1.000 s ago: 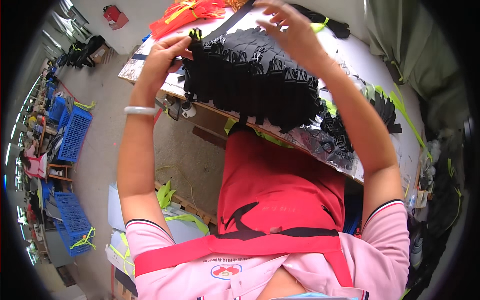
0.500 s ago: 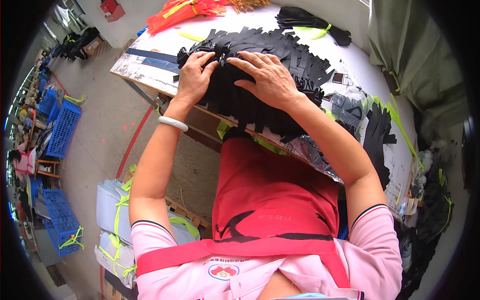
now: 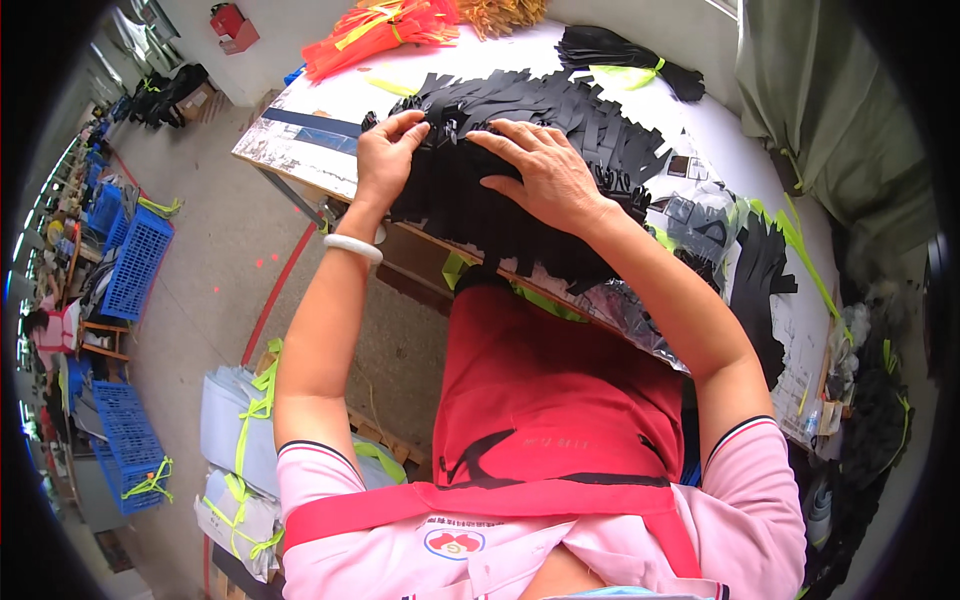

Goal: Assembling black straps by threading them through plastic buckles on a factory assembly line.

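A large heap of black straps (image 3: 560, 105) covers the near part of the white worktable, its strips lying in overlapping rows and hanging at the front edge. Small black fittings that look like plastic buckles (image 3: 618, 182) line part of the heap. At its left end, my left hand (image 3: 385, 160) is closed, thumb and forefinger pinched by a dark strap end; the exact piece between them is hard to make out. My right hand (image 3: 548, 178) rests on the middle of the heap, palm down, fingers stretched and thumb apart, with nothing gripped.
Orange strips (image 3: 380, 35) and a tied black bundle (image 3: 630, 62) lie at the table's (image 3: 320, 95) far side. Clear plastic bags (image 3: 700, 215) and more black straps (image 3: 758, 285) are to the right. Blue crates (image 3: 138, 262) and grey tied bundles (image 3: 232, 420) stand on the left.
My left hand has drawn slightly away from the right hand, and the gap between them is wider. The right hand stays flat on the straps. The whole view has shifted a little.
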The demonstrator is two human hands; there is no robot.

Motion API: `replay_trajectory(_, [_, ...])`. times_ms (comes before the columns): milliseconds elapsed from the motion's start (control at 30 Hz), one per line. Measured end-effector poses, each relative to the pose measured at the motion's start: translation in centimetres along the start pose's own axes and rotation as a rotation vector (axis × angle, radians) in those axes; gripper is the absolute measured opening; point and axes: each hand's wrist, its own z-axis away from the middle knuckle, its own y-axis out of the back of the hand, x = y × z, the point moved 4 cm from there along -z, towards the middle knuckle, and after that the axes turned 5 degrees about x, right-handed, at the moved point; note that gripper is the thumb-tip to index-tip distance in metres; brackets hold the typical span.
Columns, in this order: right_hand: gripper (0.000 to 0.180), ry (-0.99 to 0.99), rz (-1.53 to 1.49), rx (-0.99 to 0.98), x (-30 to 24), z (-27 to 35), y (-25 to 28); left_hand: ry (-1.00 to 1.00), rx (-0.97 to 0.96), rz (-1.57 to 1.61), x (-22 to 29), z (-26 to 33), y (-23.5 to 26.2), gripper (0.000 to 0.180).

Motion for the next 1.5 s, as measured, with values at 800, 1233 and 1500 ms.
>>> replay_trajectory(800, [0.028,-0.199,-0.811,-0.123,-7.4,9.0,1.5,0.340,-0.452,0.393,4.7,18.4,-3.6,0.082])
replay_trajectory(1233, [0.022,-0.499,-0.858,-0.315,-4.2,23.7,7.0,1.191,-1.121,0.608,0.6,29.3,-9.7,0.026])
replay_trajectory(1500, [0.020,-1.054,0.459,-0.202,6.5,40.1,20.1,1.201,-1.060,0.572,1.2,30.9,-13.8,0.020])
